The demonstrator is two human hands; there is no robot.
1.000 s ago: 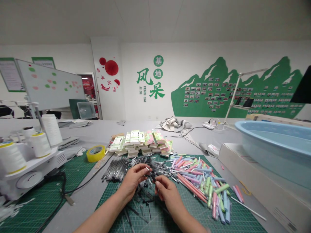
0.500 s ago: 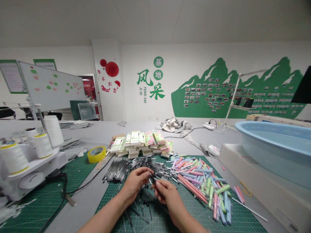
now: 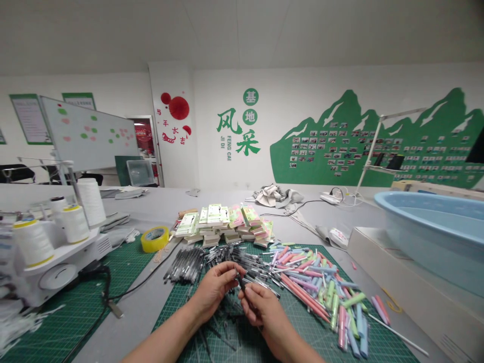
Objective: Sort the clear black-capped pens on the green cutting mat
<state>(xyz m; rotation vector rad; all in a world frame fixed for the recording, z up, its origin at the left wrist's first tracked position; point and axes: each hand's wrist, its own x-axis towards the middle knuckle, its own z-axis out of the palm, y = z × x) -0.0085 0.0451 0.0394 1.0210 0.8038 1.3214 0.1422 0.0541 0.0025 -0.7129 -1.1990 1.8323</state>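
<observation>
My left hand [image 3: 218,283] and my right hand [image 3: 261,305] meet over the green cutting mat [image 3: 291,327]. Between their fingertips is a short, dark black pen [image 3: 240,282], pinched from both sides; whether it is whole or in parts I cannot tell. Just beyond the hands lies a heap of black-and-clear pens [image 3: 227,256], with a neater row of similar pens [image 3: 184,265] to the left. Loose dark pen parts [image 3: 212,330] are scattered below my hands, partly hidden by them. Right of my right hand spreads a pile of pastel pens or tubes [image 3: 321,282].
Stacked small boxes [image 3: 215,217] stand behind the pens. Left are yellow tape [image 3: 155,239] and a sewing machine [image 3: 68,272] with thread cones. On the right, a blue basin [image 3: 434,232] sits on a white box [image 3: 397,272]. A black cable [image 3: 143,280] crosses the table.
The view has turned slightly left, so everything sits a little further right. My hands stay close together, and the dark pen between their fingertips now shows more plainly.
</observation>
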